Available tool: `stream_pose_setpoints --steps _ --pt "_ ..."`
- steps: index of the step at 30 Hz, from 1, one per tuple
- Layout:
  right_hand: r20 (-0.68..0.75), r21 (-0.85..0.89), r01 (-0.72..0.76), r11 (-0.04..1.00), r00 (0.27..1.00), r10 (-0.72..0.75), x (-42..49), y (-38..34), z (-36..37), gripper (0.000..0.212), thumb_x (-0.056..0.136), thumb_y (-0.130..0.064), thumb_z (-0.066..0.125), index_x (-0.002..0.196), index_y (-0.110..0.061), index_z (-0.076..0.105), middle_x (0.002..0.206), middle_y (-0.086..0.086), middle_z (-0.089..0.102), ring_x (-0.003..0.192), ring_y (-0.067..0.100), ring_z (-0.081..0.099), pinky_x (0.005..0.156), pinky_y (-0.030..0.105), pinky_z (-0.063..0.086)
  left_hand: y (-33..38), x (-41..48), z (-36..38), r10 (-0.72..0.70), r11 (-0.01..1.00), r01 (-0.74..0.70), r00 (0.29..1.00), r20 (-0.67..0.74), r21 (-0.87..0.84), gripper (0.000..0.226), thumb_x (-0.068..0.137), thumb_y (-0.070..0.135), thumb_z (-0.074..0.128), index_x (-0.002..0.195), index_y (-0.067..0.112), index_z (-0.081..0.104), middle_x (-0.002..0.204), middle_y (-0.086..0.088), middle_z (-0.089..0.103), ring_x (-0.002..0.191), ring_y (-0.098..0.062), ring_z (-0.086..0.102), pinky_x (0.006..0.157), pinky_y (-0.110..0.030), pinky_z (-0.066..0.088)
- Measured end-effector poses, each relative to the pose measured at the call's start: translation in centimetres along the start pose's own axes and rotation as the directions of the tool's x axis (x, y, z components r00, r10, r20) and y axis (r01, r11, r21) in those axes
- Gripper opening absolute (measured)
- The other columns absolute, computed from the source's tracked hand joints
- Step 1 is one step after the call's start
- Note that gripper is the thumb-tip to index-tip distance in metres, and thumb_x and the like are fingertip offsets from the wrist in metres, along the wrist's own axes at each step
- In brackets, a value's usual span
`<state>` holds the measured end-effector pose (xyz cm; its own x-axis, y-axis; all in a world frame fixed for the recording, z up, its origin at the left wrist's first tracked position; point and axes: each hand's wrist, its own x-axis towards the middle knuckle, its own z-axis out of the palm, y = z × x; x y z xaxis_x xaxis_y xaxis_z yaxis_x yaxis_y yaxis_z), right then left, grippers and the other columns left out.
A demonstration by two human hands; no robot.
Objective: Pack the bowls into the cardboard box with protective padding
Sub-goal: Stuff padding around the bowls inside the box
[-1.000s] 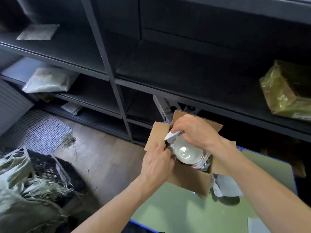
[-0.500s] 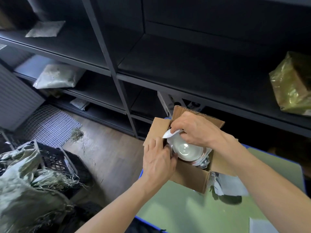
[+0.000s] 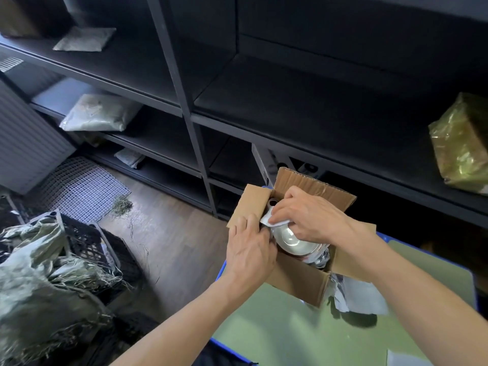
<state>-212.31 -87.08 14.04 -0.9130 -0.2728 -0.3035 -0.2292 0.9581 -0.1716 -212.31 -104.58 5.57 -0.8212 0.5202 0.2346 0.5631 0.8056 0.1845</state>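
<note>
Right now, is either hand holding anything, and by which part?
The right hand pinches the white padding sheet by its edge over the bowl; left hand, cannot tell.

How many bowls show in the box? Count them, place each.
1: a white bowl sits mouth-up in the cardboard box, beside the white padding that the right hand pinches. Others may lie hidden beneath it.

Right hand (image 3: 309, 217) drops lower across the bowl (image 3: 291, 243) and now hides more of its far rim. Its fingers (image 3: 284, 207) pinch the white padding (image 3: 274, 221) further down, at the bowl's left edge. Left hand (image 3: 250, 249) shifts inward, thumb closer to the bowl. The cardboard box (image 3: 298, 283) back-left corner is now uncovered and a dark round object (image 3: 272, 202) shows there.
</note>
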Motion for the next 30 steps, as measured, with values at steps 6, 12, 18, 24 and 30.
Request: stream_pose_setpoints --steps 6,12,18,24,30 --pt "-0.008 -0.016 0.067 0.998 0.998 -0.067 1.3 -0.4 -0.5 0.049 0.091 -0.007 0.047 0.121 -0.041 0.065 0.123 -0.028 0.059 0.114 0.007 0.04 0.08 0.028 0.054 0.0 -0.2 -0.1 -0.008 1.0 0.008 1.0 0.016 0.011 0.023 0.086 0.034 0.053 0.086 0.025 0.074 0.082 0.002 0.048 0.076 -0.021 0.043 0.073 -0.034 0.042" --pt "-0.04 0.0 0.011 1.0 0.999 -0.011 2.2 -1.0 1.1 0.036 0.091 -0.004 0.046 0.116 -0.028 0.051 0.111 -0.011 0.05 0.105 0.013 0.045 0.071 0.032 0.051 -0.2 -0.2 -0.3 0.018 1.0 -0.018 0.999 0.032 0.01 0.012 0.082 0.032 0.06 0.077 0.025 0.07 0.084 0.001 0.051 0.075 -0.022 0.046 0.067 -0.033 0.037" --pt "-0.222 0.039 0.019 0.999 0.975 -0.01 2.0 -0.2 1.2 0.039 0.079 0.007 0.048 0.1 -0.024 0.057 0.099 -0.011 0.052 0.094 0.015 0.048 0.069 0.034 0.052 -0.3 -0.3 -0.3 0.028 0.999 -0.027 0.999 0.025 -0.031 0.013 0.083 0.029 0.063 0.074 0.022 0.068 0.088 0.001 0.053 0.075 -0.023 0.045 0.065 -0.035 0.042" --pt "-0.313 -0.011 -0.022 1.0 0.95 0.018 3.1 -0.8 2.4 0.032 0.078 0.002 0.057 0.094 -0.023 0.069 0.094 -0.007 0.059 0.086 0.018 0.047 0.066 0.033 0.051 -0.6 -0.2 -0.3 0.03 0.998 -0.028 0.999 0.026 -0.05 0.015 0.084 0.03 0.061 0.073 0.021 0.068 0.086 0.0 0.053 0.073 -0.023 0.045 0.065 -0.036 0.042" --pt "-0.262 0.113 0.041 0.993 0.965 -0.01 1.7 0.2 1.5 0.032 0.086 -0.01 0.061 0.112 -0.029 0.064 0.115 -0.011 0.051 0.097 0.007 0.055 0.072 0.027 0.052 -0.5 -0.1 -0.2 0.029 0.998 -0.028 0.999 0.013 -0.061 0.018 0.085 0.028 0.061 0.069 0.021 0.065 0.088 0.0 0.053 0.073 -0.023 0.042 0.065 -0.035 0.041"
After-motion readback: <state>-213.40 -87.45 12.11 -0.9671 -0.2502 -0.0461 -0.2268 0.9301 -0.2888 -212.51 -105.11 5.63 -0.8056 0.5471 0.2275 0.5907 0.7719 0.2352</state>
